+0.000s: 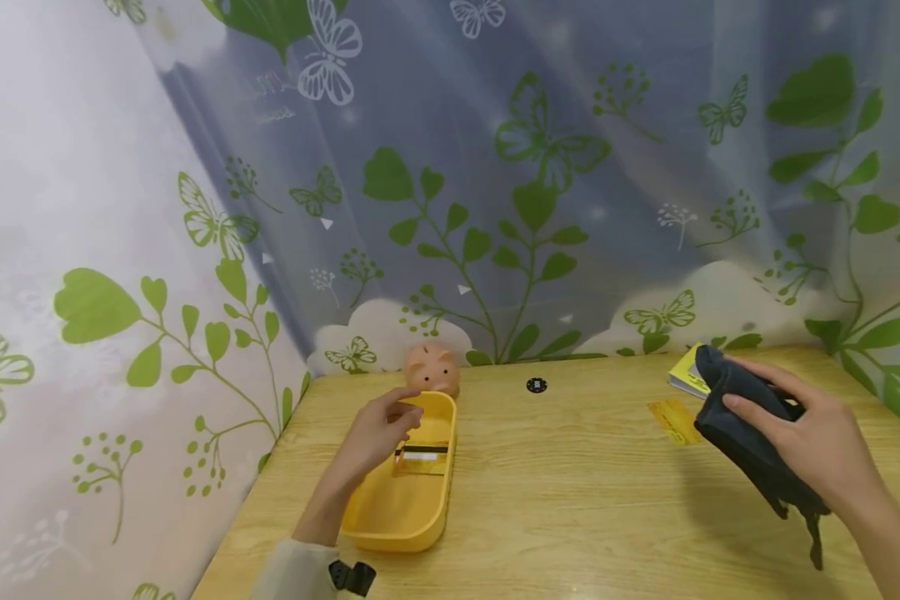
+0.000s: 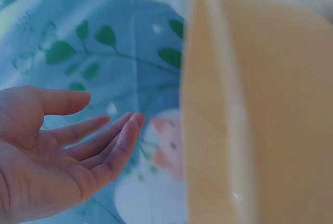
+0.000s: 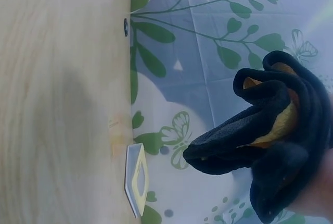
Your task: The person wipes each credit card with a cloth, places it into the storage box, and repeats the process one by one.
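Note:
My right hand (image 1: 817,425) grips a dark cloth pouch (image 1: 750,417) above the table's right side, thumb on one side and fingers on the other. In the right wrist view the pouch (image 3: 281,114) is folded open at one end, a yellow inside showing; a thin strip dangles from it in the head view. My left hand (image 1: 382,429) hovers over the yellow plastic bin (image 1: 401,542) with loosely bent fingers. Nothing is in that hand (image 2: 78,146) in the left wrist view, where the bin wall (image 2: 270,104) stands beside it. Inside the bin lies a card with a black stripe (image 1: 423,457).
A pink piggy bank (image 1: 431,371) stands behind the bin. Farther right lies a round black chip (image 1: 537,385). Near the pouch are a yellow-orange card (image 1: 675,421) and a yellow-and-white box (image 1: 688,373). A leaf-patterned curtain (image 1: 495,208) rises behind the wooden table (image 1: 570,500).

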The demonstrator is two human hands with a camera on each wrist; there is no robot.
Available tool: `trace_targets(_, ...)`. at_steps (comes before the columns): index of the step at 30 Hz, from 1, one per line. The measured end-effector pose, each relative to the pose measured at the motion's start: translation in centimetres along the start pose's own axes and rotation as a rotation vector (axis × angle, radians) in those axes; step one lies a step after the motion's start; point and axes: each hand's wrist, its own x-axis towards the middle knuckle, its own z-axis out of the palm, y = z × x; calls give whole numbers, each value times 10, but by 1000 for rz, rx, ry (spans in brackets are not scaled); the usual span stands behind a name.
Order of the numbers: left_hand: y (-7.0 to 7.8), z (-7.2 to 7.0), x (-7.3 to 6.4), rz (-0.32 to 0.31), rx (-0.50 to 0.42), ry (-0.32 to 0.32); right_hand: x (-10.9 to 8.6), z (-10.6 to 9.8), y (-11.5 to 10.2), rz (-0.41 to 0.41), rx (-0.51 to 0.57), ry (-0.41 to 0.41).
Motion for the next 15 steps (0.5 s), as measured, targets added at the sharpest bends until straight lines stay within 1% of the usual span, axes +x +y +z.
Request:
trace_targets(3, 21, 7, 3, 64, -17, -31, 4, -1, -3, -2, 13, 12)
trace_targets(6, 37, 18, 7, 114, -40, -76, 8, -2, -6, -1, 42, 30)
trace_targets(8, 47, 26, 12, 132, -49, -109, 11, -3, -8, 3, 69, 39)
trace_targets(12, 67, 44, 22, 158, -30, -181, 15, -5, -10, 17, 114, 52)
trace_targets(15, 79, 58, 30, 156, -28, -231, 17, -7, -13, 16, 152, 60)
